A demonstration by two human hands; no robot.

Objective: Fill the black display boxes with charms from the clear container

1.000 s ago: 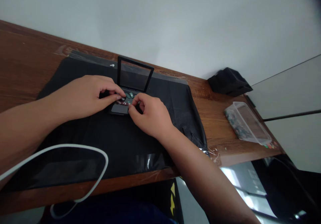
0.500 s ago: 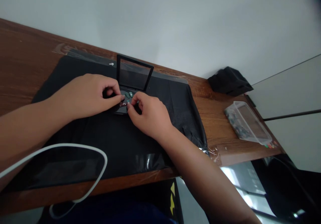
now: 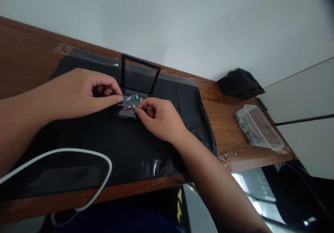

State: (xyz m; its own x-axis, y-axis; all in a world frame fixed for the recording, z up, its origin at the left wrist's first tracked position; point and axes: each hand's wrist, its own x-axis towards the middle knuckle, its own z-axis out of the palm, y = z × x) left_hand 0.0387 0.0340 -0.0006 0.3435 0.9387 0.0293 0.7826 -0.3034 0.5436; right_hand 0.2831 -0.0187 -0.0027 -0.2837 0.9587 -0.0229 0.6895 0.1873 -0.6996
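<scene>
A small black case (image 3: 123, 113) stands open on a black sheet, its clear lid (image 3: 138, 77) tilted up at the back. Inside are several glossy pieces that look like press-on nails: green ones (image 3: 135, 97) at the back and reddish-brown ones (image 3: 128, 107) in front. My right hand (image 3: 164, 119) is over the case's right side, thumb and index finger pinched at a small reddish nail (image 3: 134, 106). At the left edge, my left hand (image 3: 91, 90) is loosely curled, its thumb stretched out and nothing visible in it. My right fingers hide part of the case.
A white cable (image 3: 78, 150) loops across the front of the black sheet (image 3: 104, 142). Farther right on the wooden table (image 3: 219, 118) are a black block-shaped object (image 3: 240, 83) and a clear plastic box (image 3: 258, 126) with small packets. A wall rises behind.
My left hand has drawn back leftward from the nails, uncovering more of them. My right hand has shifted slightly right and stays pinched over the case.
</scene>
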